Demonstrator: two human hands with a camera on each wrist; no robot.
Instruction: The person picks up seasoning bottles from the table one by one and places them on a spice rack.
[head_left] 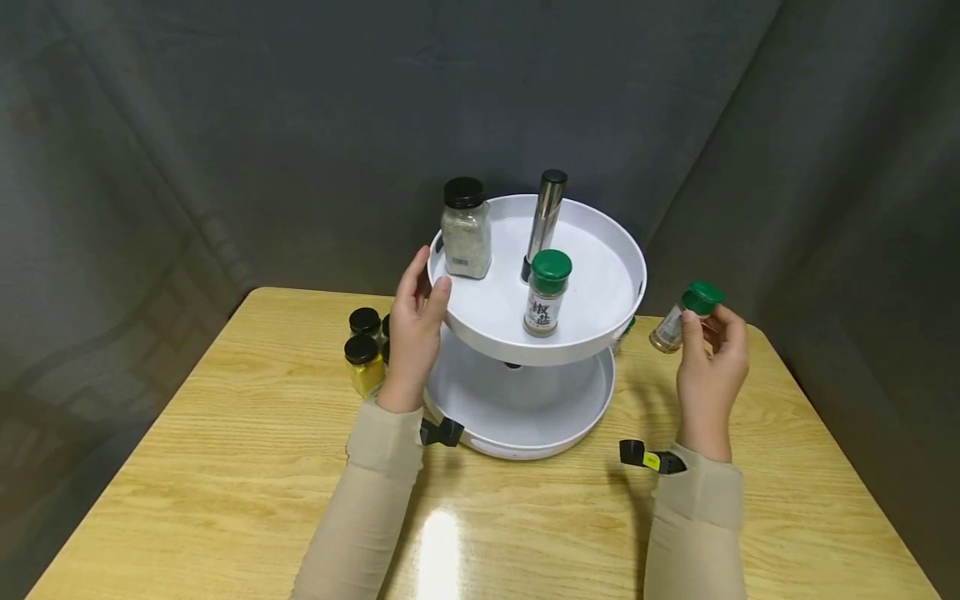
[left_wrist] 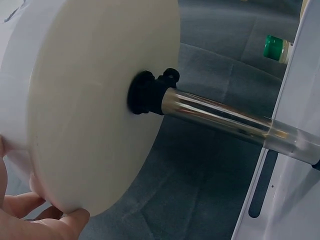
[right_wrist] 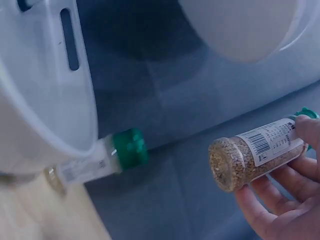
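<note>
My left hand (head_left: 415,337) holds the left edge of the upper white tray (head_left: 525,350) of a two-tier rack. In the left wrist view, fingertips (left_wrist: 77,217) lie along this tray's edge and underside. To the right of the rack, my right hand (head_left: 712,375) grips a tilted green-capped spice shaker (right_wrist: 265,147) by its upper part. Tan grains show through its clear wall, beside a barcode label. On the upper tray stand a second green-capped shaker (head_left: 543,304) and a black-lidded square jar (head_left: 467,237) of pale contents, close to my left hand.
A metal post (head_left: 546,218) rises through the upper tray. The lower tray (head_left: 517,417) sits beneath it. Several black-lidded jars (head_left: 365,367) stand on the wooden table (head_left: 247,433) at left, partly hidden. Another green-capped shaker (right_wrist: 95,160) stands behind the rack's right side.
</note>
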